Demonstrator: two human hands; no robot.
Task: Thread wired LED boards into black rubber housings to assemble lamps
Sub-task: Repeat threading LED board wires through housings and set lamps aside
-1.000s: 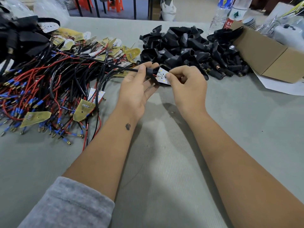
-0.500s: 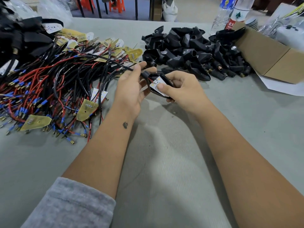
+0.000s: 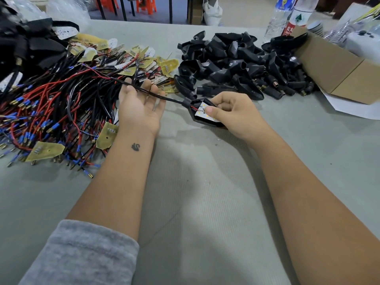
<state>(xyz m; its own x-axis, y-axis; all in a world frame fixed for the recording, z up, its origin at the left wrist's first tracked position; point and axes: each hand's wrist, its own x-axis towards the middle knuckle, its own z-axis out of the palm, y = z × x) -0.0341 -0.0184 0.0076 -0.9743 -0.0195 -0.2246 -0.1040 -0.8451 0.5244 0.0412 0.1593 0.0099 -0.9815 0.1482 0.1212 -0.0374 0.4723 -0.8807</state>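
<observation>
- I see the black rubber housing (image 3: 202, 118) in the middle of the table, gripped in the right hand (image 3: 234, 115), just in front of the loose housings.
- A white LED board (image 3: 202, 112) sits inside its open face; my view shows the right thumb (image 3: 210, 109) pressing down on the board while the other fingers curl round the housing's far side.
- A black sheathed cable (image 3: 162, 95) leaves the housing's narrow neck and runs up and left, across the left hand (image 3: 139, 108).
- That left hand lies palm up, fingers nearly straight, with the cable resting over the fingers; I cannot tell whether any finger pinches it.
- Left of the hand I see a tangle of red and black wires (image 3: 51, 103) with blue-sleeved ends and yellow boards among them.
- Behind the right hand lies the pile of empty housings (image 3: 236, 60).
- At the far right stand a cardboard box (image 3: 339, 73) and two plastic bottles (image 3: 287, 15).
- Everything rests on a grey-green table (image 3: 195, 202).
</observation>
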